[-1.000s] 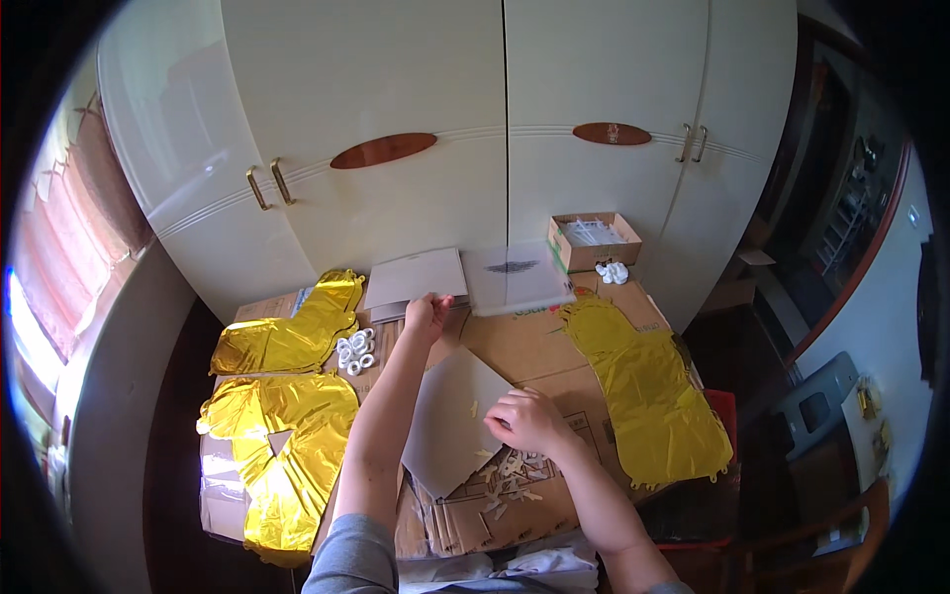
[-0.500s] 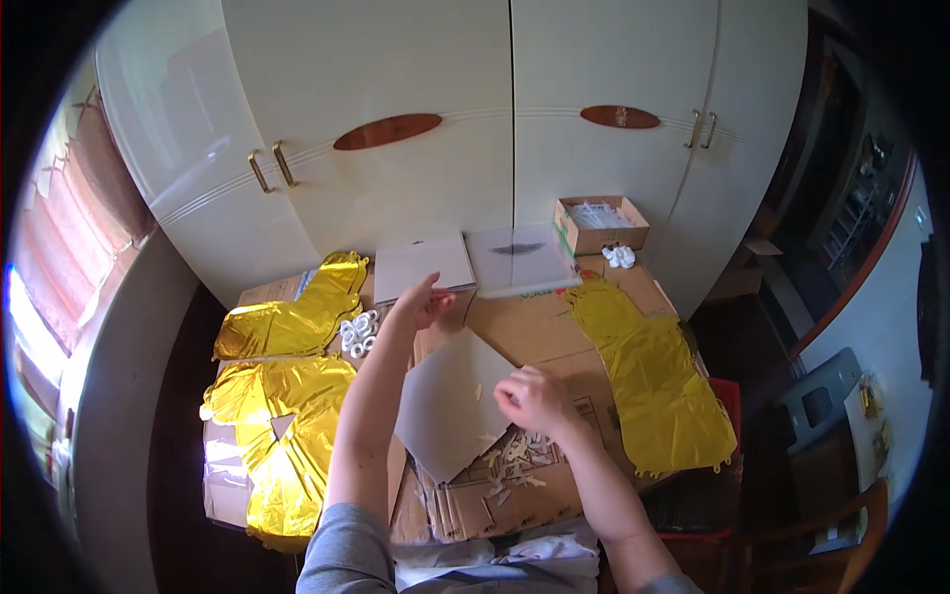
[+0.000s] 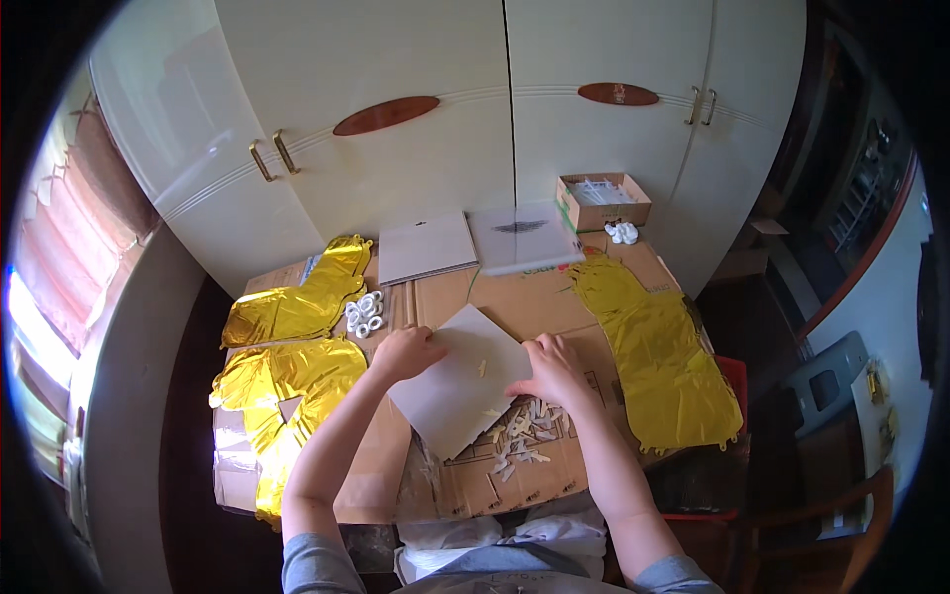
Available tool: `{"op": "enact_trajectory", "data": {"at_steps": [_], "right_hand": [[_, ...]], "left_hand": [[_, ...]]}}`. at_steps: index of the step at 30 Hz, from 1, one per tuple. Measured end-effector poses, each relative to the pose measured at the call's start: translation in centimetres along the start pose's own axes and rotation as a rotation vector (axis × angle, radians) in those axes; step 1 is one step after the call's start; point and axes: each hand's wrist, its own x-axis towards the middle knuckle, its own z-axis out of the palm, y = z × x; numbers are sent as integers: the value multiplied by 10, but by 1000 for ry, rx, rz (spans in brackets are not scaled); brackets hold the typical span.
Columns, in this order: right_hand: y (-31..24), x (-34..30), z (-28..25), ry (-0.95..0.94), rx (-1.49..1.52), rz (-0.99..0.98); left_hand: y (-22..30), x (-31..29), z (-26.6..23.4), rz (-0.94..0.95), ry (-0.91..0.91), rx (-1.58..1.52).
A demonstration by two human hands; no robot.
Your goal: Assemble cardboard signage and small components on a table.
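A grey card sheet lies turned cornerwise on the cardboard-covered table, with a small cream cut-out strip on it. At its upper left edge, my left hand has its fingers curled over the border. My right hand holds the opposite edge, thumb on top of the card and fingers bent beside it. Next to the card's lower right edge is a loose pile of small cream and grey strips. The undersides of both hands are hidden.
Gold foil balloons lie flat at left and right. White ribbon rolls sit beside the left ones. Behind are a stack of grey cards, a translucent sheet, a box of white sticks and a white bundle. Cabinets border the back.
My left hand has come down from near the card stack to the card's left edge. My right hand has moved from above the card to grip its right edge.
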Motion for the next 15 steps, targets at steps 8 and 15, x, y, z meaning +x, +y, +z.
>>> {"op": "enact_trajectory", "data": {"at_steps": [8,15], "right_hand": [[0,0,7,58,6,7],[-5,1,9,82,61,24]], "left_hand": [[14,5,-11,-122,-172,-294],[6,7,4,-18,-104,6]]}}
